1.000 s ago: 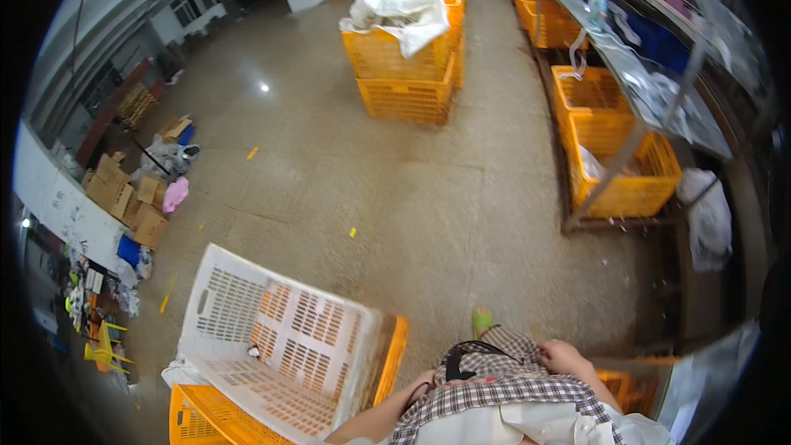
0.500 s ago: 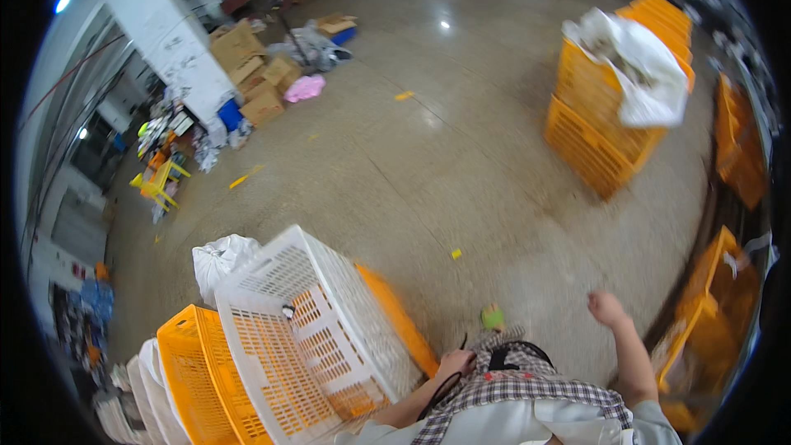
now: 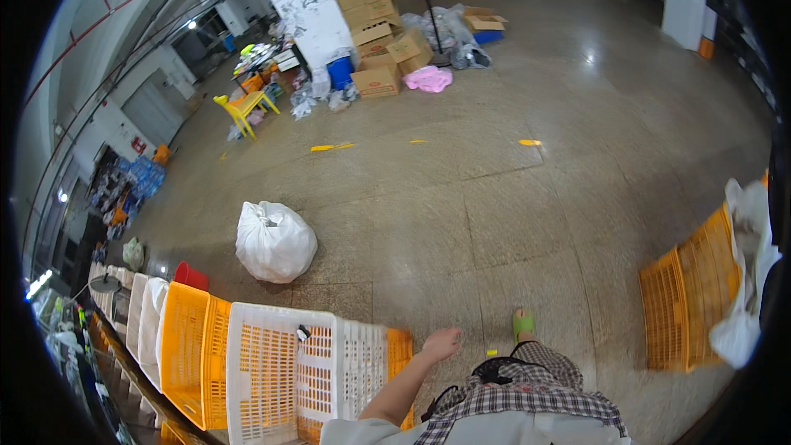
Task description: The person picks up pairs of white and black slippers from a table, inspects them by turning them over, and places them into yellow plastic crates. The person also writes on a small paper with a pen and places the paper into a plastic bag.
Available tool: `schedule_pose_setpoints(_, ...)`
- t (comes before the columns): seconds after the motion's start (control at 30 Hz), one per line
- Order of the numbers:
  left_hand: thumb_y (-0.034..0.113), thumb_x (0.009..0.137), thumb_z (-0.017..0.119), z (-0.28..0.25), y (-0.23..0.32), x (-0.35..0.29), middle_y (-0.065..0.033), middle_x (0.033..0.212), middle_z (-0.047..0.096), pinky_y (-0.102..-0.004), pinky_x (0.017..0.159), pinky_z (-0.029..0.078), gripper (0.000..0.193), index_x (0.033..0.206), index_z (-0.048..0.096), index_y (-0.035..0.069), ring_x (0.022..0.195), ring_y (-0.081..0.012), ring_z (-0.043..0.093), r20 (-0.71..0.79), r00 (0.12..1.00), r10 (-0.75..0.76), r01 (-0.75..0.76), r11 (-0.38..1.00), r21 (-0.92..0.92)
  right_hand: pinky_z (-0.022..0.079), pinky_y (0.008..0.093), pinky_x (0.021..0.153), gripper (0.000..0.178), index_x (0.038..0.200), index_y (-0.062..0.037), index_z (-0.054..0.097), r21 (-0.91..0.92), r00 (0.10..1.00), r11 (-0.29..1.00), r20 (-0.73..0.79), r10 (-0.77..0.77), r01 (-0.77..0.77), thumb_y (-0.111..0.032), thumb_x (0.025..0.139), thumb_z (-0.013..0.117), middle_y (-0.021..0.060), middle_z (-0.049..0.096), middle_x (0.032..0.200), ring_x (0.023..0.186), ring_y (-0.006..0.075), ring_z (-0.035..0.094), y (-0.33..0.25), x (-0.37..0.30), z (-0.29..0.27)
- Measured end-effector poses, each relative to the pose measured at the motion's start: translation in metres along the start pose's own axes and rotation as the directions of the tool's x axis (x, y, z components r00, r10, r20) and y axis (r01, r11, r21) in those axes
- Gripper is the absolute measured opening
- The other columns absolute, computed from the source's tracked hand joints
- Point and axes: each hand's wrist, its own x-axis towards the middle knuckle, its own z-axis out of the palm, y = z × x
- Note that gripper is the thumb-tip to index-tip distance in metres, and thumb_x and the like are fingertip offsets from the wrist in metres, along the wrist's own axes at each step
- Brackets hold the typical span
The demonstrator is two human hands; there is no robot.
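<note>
My left hand point(image 3: 442, 344) hangs in front of me, just right of the stacked crates, with nothing in it. Its fingers are loosely bent and a little apart. Nearest to it is the end of an orange crate point(image 3: 400, 354), which shows past a white slatted crate point(image 3: 317, 363). A small dark-and-white object point(image 3: 303, 333) is at the white crate's side. My right hand is outside the picture. Below me are a checked apron point(image 3: 527, 404) and one foot in a green slipper point(image 3: 522, 325).
More orange crates point(image 3: 185, 346) and white sacks point(image 3: 148, 321) line the left side, with a red bucket point(image 3: 191, 275) behind. A tied white sack point(image 3: 276, 243) sits on the floor ahead. At right stands an orange crate point(image 3: 667, 305) with a white sack on top. Cardboard boxes point(image 3: 379, 58) lean by a pillar.
The view has swung right-to-left, so the crates at right slid toward the edge. My left hand has come away from the apron and moved forward. My right hand has left the picture.
</note>
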Motion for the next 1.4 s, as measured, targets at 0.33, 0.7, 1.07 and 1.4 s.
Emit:
schedule_pose_setpoints(0.33, 0.026, 0.082, 0.060, -0.034, -0.131, -0.004, -0.0191, 0.100, 0.063, -0.0400, 0.084, 0.048, 0.041, 0.112, 0.056, 0.000, 0.097, -0.0322, 0.060, 0.100, 0.714, -0.693, 0.652, 0.606, -0.455, 0.043, 0.0370, 0.092, 0.032, 0.124, -0.0055, 0.053, -0.189, 0.948, 0.980, -0.319, -0.005, -0.059, -0.018, 0.099, 0.037, 0.0111, 0.055, 0.123, 0.111, 0.0252, 0.053, -0.426, 0.164, -0.491)
schedule_pose_setpoints(0.7, 0.029, 0.085, 0.058, -0.344, -0.305, 0.201, -0.0186, 0.112, 0.059, -0.0382, 0.086, 0.047, 0.043, 0.116, 0.055, 0.000, 0.101, -0.0320, 0.058, 0.145, 0.700, -0.700, 0.686, 0.602, -0.409, 0.046, 0.0390, 0.085, 0.029, 0.108, -0.0095, 0.061, -0.698, 0.808, 0.588, -0.023, -0.588, 0.408, -0.025, 0.084, 0.058, 0.0067, 0.065, 0.104, 0.095, 0.0243, 0.059, -0.876, 0.307, -0.569)
schedule_pose_setpoints(1.07, 0.033, 0.083, 0.060, -0.664, -0.627, 0.386, -0.0183, 0.102, 0.064, -0.0372, 0.081, 0.048, 0.042, 0.111, 0.058, 0.002, 0.094, -0.0297, 0.062, -0.245, 0.468, -0.849, 0.510, 0.486, -0.709, 0.045, 0.0419, 0.088, 0.031, 0.103, -0.0091, 0.069, -0.709, 0.864, 0.535, 0.218, -0.454, 0.460, -0.025, 0.076, 0.066, 0.0148, 0.063, 0.112, 0.105, 0.0296, 0.058, -1.157, 0.394, -0.617)
schedule_pose_setpoints(1.4, 0.039, 0.081, 0.060, -0.759, -0.798, 0.373, -0.0158, 0.091, 0.066, -0.0402, 0.078, 0.049, 0.041, 0.103, 0.061, 0.004, 0.091, -0.0315, 0.062, 0.288, 0.348, -0.892, 0.712, 0.052, -0.700, 0.048, 0.0434, 0.074, 0.025, 0.100, -0.0060, 0.062, -0.449, 0.510, 0.465, -0.024, -0.860, 0.763, -0.023, 0.086, 0.049, 0.0176, 0.063, 0.100, 0.088, 0.0340, 0.061, -1.904, 0.421, -0.628)
